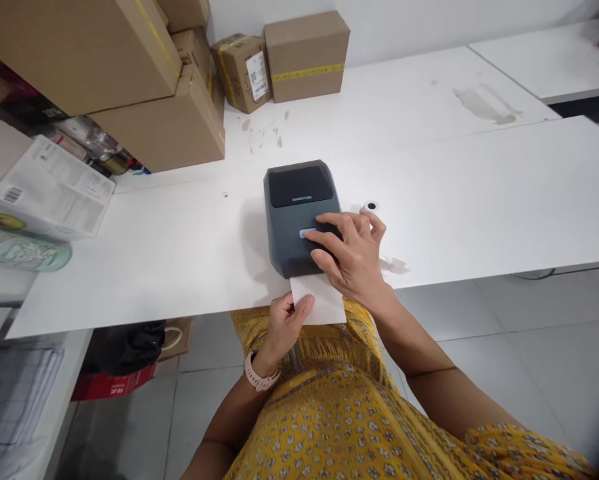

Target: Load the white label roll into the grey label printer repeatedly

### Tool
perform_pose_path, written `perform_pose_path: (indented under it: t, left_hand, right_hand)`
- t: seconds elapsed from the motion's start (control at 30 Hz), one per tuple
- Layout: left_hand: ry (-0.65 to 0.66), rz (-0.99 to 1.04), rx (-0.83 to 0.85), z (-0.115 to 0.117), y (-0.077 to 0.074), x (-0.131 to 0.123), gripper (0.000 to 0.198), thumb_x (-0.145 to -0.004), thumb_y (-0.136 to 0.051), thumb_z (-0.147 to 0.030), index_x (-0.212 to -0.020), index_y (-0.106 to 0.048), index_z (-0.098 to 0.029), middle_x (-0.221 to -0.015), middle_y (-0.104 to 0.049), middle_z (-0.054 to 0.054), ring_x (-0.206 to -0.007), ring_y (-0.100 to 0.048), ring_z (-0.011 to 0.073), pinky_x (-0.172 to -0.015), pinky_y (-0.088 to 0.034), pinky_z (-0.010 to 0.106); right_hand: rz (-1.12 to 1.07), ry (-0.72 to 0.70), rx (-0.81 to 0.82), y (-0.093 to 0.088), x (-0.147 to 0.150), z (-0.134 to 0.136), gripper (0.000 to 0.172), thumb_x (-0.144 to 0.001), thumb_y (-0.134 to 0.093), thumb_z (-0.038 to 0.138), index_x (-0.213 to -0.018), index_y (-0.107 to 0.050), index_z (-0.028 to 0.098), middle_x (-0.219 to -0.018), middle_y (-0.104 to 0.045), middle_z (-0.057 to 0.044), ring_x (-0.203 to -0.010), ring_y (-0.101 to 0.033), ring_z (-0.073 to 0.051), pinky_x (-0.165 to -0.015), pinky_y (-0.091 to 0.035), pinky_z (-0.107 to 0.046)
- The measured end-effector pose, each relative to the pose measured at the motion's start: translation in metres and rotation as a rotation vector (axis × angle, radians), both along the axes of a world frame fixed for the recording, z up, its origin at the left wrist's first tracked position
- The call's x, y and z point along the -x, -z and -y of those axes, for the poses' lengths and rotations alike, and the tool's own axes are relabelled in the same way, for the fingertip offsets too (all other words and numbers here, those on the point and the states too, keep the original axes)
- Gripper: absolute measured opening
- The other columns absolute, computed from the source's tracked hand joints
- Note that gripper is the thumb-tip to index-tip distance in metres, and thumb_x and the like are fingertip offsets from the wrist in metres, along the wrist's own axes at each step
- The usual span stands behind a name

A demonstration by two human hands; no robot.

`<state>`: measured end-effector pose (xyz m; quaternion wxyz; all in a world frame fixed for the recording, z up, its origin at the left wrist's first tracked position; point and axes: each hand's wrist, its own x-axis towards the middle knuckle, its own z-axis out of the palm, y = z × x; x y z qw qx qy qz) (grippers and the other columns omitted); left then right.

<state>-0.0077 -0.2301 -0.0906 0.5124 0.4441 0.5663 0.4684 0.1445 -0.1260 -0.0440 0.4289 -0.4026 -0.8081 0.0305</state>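
A dark grey label printer (286, 230) stands near the front edge of the white table, with a glossy black panel on its top. White label paper (324, 303) sticks out of its front and hangs past the table edge. My left hand (288, 323) pinches the paper's left side between thumb and fingers. Over the printer's lid lies my right hand (352, 250), its fingers spread and one fingertip touching the light blue button (306, 233). Just behind that hand a small white paper roll (370, 206) with a dark core rests on the table.
Cardboard boxes (306, 60) stand along the wall and are stacked at the back left. A white carton (54, 187) and a green bottle (26, 250) occupy the left side. Bare white table (479, 193) extends right. Below the table's left end is a black bag (129, 347).
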Motion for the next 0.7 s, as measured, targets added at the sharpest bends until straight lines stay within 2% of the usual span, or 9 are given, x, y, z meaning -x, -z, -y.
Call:
perform_pose_path:
  t: [0.1,0.17,0.3,0.37,0.43,0.5,0.57,0.63,0.7]
  left_hand:
    - [-0.057,-0.036,-0.092,0.002,-0.004,0.005,0.053,-0.09,-0.062,-0.057,-0.056,-0.05,-0.018,-0.054,-0.041,-0.003,-0.053,-0.035,0.0095,-0.053,-0.032,0.025]
    - [-0.133,-0.044,-0.172,0.002,-0.006,0.01,0.053,-0.095,-0.055,-0.053,-0.055,-0.049,-0.019,-0.052,-0.04,-0.003,-0.051,-0.036,0.01,-0.052,-0.032,0.025]
    - [-0.44,-0.084,-0.364,-0.011,-0.008,0.021,0.043,-0.099,-0.049,-0.044,-0.067,-0.062,-0.019,-0.058,-0.053,0.0,-0.055,-0.049,0.012,-0.055,-0.042,0.025]
    - [-0.528,-0.148,-0.452,-0.021,-0.009,0.023,0.035,-0.101,-0.047,-0.043,-0.088,-0.07,-0.019,-0.08,-0.068,0.004,-0.074,-0.063,0.0158,-0.069,-0.051,0.028]
    - [-0.438,-0.209,-0.489,-0.031,-0.009,0.022,0.04,-0.104,-0.043,-0.045,-0.124,-0.066,-0.021,-0.124,-0.069,0.01,-0.116,-0.064,0.0221,-0.096,-0.053,0.037]
    - [-0.281,-0.265,-0.481,-0.037,-0.006,0.018,0.053,-0.105,-0.036,-0.049,-0.151,-0.046,-0.025,-0.158,-0.046,0.01,-0.146,-0.043,0.024,-0.117,-0.041,0.041]
    - [-0.192,-0.31,-0.475,-0.039,-0.001,0.015,0.061,-0.106,-0.031,-0.054,-0.161,-0.029,-0.027,-0.169,-0.028,0.007,-0.155,-0.029,0.0234,-0.125,-0.032,0.041]
    - [-0.184,-0.333,-0.486,-0.04,0.004,0.013,0.065,-0.105,-0.027,-0.057,-0.163,-0.023,-0.028,-0.171,-0.023,0.006,-0.157,-0.023,0.024,-0.127,-0.028,0.042]
    - [-0.201,-0.326,-0.5,-0.041,0.008,0.014,0.065,-0.105,-0.024,-0.057,-0.163,-0.024,-0.028,-0.17,-0.023,0.005,-0.157,-0.021,0.0252,-0.128,-0.025,0.043]
  right_hand:
    - [0.035,-0.038,-0.005,-0.01,0.003,-0.002,0.034,-0.101,-0.047,0.057,-0.103,-0.07,0.031,-0.129,-0.066,0.0,-0.141,-0.046,-0.03,-0.127,-0.007,-0.058]
    - [0.058,-0.081,-0.007,-0.013,0.005,-0.007,0.035,-0.101,-0.047,0.057,-0.096,-0.067,0.028,-0.13,-0.067,0.0,-0.145,-0.043,-0.029,-0.129,-0.004,-0.059]
    - [0.078,-0.148,0.003,-0.01,0.007,-0.022,0.033,-0.102,-0.049,0.053,-0.092,-0.065,0.026,-0.13,-0.07,-0.001,-0.146,-0.044,-0.029,-0.128,-0.006,-0.062]
    - [0.034,-0.156,0.028,-0.001,0.004,-0.025,0.031,-0.103,-0.047,0.049,-0.096,-0.067,0.027,-0.132,-0.07,-0.001,-0.144,-0.046,-0.028,-0.127,-0.01,-0.064]
    - [-0.071,-0.156,0.048,0.012,0.001,-0.021,0.031,-0.104,-0.043,0.047,-0.104,-0.068,0.028,-0.137,-0.067,-0.003,-0.144,-0.047,-0.028,-0.125,-0.02,-0.063]
    - [-0.229,-0.138,0.066,0.03,-0.001,-0.012,0.035,-0.105,-0.039,0.046,-0.119,-0.065,0.028,-0.149,-0.058,-0.006,-0.146,-0.044,-0.028,-0.122,-0.031,-0.06]
    - [-0.379,-0.104,0.104,0.047,-0.001,-0.001,0.043,-0.105,-0.036,0.048,-0.14,-0.054,0.029,-0.162,-0.043,-0.009,-0.151,-0.039,-0.028,-0.119,-0.038,-0.055]
    - [-0.472,-0.077,0.161,0.059,-0.001,0.009,0.054,-0.106,-0.032,0.052,-0.154,-0.039,0.029,-0.167,-0.032,-0.01,-0.153,-0.035,-0.027,-0.119,-0.04,-0.052]
    - [-0.512,-0.074,0.208,0.064,-0.001,0.014,0.06,-0.106,-0.028,0.056,-0.159,-0.031,0.03,-0.168,-0.031,-0.009,-0.153,-0.034,-0.026,-0.121,-0.038,-0.051]
